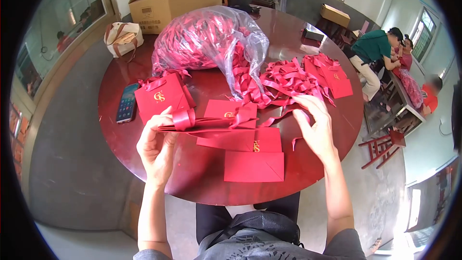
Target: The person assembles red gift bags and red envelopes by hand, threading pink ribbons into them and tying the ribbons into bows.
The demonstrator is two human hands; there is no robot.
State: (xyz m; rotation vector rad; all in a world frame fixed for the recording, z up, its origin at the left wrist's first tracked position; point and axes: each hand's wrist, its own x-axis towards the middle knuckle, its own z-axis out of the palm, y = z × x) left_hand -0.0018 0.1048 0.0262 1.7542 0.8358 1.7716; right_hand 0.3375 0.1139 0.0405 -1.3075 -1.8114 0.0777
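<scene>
My left hand (156,147) pinches the left end of a flat red paper gift bag (207,128), seen nearly edge-on with a looped red ribbon on it. My right hand (315,127) is at the front edge of a heap of loose red ribbons (293,79), thumb and fingers apart. One ribbon strand runs close to its thumb; whether they touch is hard to tell. Beneath and beyond the held bag lie more flat red bags, one (254,166) nearest me and another (219,108) farther back, both partly overlapped. Gold lettering shows on some.
On the round table (192,183) are a clear plastic sack (202,38) full of red ribbons, a phone (127,103), stacked bags at left (161,97) and right (337,79), a white tote (123,38) and a cardboard box (175,5). Several people are at a bench, far right.
</scene>
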